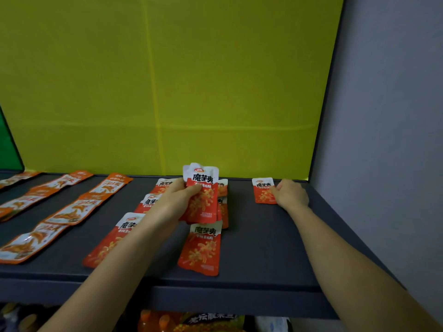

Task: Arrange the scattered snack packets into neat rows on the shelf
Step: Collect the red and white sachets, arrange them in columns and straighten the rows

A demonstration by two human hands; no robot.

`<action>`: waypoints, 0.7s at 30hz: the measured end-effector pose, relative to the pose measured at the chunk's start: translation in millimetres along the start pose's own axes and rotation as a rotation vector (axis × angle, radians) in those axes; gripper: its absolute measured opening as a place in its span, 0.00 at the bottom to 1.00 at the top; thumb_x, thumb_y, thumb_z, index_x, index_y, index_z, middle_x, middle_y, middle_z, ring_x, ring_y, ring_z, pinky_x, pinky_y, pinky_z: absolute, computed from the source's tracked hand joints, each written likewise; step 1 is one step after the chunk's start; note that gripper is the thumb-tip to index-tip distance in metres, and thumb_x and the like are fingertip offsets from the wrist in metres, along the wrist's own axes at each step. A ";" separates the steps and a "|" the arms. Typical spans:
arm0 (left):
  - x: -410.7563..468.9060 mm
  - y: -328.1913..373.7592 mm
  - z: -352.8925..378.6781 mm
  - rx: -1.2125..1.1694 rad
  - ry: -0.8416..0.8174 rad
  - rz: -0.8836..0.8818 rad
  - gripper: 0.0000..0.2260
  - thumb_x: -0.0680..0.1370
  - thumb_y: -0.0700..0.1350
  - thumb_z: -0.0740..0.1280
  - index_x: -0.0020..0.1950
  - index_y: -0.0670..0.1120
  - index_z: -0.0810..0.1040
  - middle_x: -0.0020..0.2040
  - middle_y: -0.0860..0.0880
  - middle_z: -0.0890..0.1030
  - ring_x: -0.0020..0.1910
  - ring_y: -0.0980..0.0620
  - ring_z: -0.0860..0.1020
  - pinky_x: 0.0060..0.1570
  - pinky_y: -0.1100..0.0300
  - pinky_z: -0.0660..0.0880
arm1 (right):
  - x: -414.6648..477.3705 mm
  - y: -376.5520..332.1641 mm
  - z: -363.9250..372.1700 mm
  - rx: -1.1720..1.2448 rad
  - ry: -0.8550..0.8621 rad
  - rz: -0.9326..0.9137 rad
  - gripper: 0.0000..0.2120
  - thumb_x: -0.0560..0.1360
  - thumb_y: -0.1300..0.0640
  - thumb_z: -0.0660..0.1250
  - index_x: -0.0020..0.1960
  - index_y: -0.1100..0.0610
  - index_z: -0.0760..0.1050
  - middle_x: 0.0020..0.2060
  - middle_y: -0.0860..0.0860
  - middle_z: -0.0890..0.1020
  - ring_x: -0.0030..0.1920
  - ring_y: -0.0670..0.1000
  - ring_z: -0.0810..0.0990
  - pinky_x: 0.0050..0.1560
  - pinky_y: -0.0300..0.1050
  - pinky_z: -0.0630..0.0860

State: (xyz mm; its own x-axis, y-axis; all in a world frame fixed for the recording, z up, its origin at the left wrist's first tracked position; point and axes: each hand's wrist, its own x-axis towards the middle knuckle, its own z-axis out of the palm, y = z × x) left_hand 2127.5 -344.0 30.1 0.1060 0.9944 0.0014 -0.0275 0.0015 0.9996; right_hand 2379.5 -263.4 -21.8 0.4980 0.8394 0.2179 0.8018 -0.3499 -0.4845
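My left hand (176,201) grips a small stack of red-and-white snack packets (202,195), held upright above the middle of the dark shelf (263,248). My right hand (290,195) presses on a single red packet (263,190) lying flat at the back right of the shelf. More red packets lie flat around the left hand: one at the front centre (201,250), one at the front left (112,243) partly under my forearm, and others behind it (149,202). Further packets are partly hidden behind the held stack.
Several orange-and-white packets (72,212) lie in slanted rows on the shelf's left part. A yellow back panel (167,92) closes the rear, a grey wall (383,140) the right side. Other snack bags (211,322) show on the shelf below.
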 end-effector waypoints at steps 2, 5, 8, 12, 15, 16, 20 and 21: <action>-3.1 -0.1 3.4 -0.003 -0.020 0.014 0.05 0.79 0.42 0.60 0.54 0.45 0.72 0.44 0.48 0.80 0.41 0.52 0.79 0.40 0.59 0.74 | 0.6 0.8 2.4 -0.024 0.007 -0.010 0.17 0.77 0.47 0.60 0.47 0.60 0.78 0.53 0.61 0.81 0.55 0.61 0.78 0.46 0.47 0.71; -8.5 -0.8 9.9 0.015 -0.032 0.064 0.09 0.79 0.42 0.61 0.58 0.43 0.73 0.45 0.48 0.81 0.41 0.52 0.80 0.41 0.59 0.76 | -3.9 -4.3 -10.0 0.081 0.018 0.032 0.20 0.77 0.45 0.57 0.50 0.61 0.77 0.56 0.61 0.79 0.56 0.62 0.77 0.51 0.49 0.72; -18.4 -2.9 20.9 0.003 -0.045 0.107 0.08 0.79 0.43 0.62 0.56 0.44 0.74 0.43 0.50 0.82 0.39 0.54 0.80 0.39 0.59 0.76 | -27.3 -22.9 -47.9 0.360 0.011 -0.092 0.25 0.80 0.42 0.50 0.48 0.58 0.77 0.49 0.57 0.80 0.51 0.58 0.78 0.52 0.48 0.72; -29.3 -6.9 43.5 0.064 -0.051 0.168 0.10 0.78 0.43 0.64 0.58 0.42 0.74 0.50 0.45 0.82 0.47 0.48 0.81 0.49 0.52 0.79 | -97.8 -34.6 -88.3 0.635 -0.269 -0.302 0.21 0.78 0.40 0.53 0.39 0.53 0.74 0.30 0.48 0.78 0.28 0.46 0.74 0.33 0.39 0.66; -34.1 -12.4 62.4 0.105 -0.035 0.206 0.12 0.76 0.43 0.67 0.57 0.40 0.73 0.53 0.39 0.81 0.53 0.41 0.80 0.56 0.43 0.76 | -124.8 -19.6 -84.9 0.468 -0.203 -0.376 0.15 0.73 0.41 0.64 0.43 0.54 0.74 0.31 0.48 0.83 0.30 0.45 0.79 0.41 0.43 0.73; -36.4 -14.9 67.7 0.117 -0.047 0.205 0.12 0.76 0.44 0.67 0.57 0.41 0.73 0.53 0.39 0.81 0.53 0.41 0.80 0.57 0.43 0.76 | -127.2 -14.1 -83.3 0.449 -0.161 -0.363 0.14 0.72 0.42 0.66 0.44 0.53 0.75 0.32 0.49 0.84 0.31 0.45 0.79 0.43 0.44 0.74; -43.9 -27.2 79.9 0.144 -0.136 0.117 0.08 0.77 0.46 0.65 0.52 0.43 0.72 0.53 0.39 0.80 0.53 0.41 0.80 0.57 0.42 0.75 | -121.5 9.3 -87.7 0.535 -0.150 -0.311 0.11 0.73 0.49 0.67 0.45 0.58 0.76 0.30 0.48 0.82 0.23 0.39 0.76 0.33 0.34 0.73; -46.0 -30.4 80.7 0.159 -0.151 0.089 0.08 0.78 0.47 0.64 0.52 0.44 0.72 0.54 0.39 0.80 0.54 0.42 0.79 0.57 0.43 0.75 | -116.0 15.0 -91.2 0.597 -0.132 -0.291 0.09 0.74 0.52 0.67 0.46 0.58 0.76 0.30 0.48 0.81 0.22 0.38 0.75 0.30 0.31 0.71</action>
State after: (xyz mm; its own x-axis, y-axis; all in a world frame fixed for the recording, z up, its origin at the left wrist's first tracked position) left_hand 2203.7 -398.3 1.9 0.2575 0.9628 0.0822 0.1118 -0.1142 0.9871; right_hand 2363.9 -403.9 22.9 0.2147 0.9215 0.3238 0.5581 0.1563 -0.8149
